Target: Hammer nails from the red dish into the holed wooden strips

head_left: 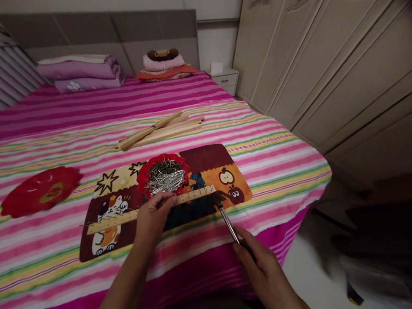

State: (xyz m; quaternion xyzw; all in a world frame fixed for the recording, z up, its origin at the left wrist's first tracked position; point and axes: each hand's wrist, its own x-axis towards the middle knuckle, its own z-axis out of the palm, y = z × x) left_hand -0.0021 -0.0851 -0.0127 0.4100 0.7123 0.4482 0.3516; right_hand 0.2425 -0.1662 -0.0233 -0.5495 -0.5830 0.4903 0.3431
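A thin wooden strip (122,218) with a row of nails standing up along it lies slantwise across a patterned mat (206,156). My left hand (154,214) is closed on the strip near its middle, thumb and fingers pressed together; whether a nail is between them I cannot tell. In my right hand (257,262) is a hammer (229,224) with a shiny metal shaft and a dark head. The hammer's head is at the strip's right end; contact is unclear. Just behind the strip, a red scalloped bowl (140,183) holds many nails (165,176), silvery in front and darker behind.
Several loose wooden strips (161,130) lie beyond the mat on the striped bedspread (273,150). A red plate (38,191) is at the left. Folded bedding (83,75) sits by the headboard (93,34). Wardrobe doors (322,73) line the right side, past the bed's edge.
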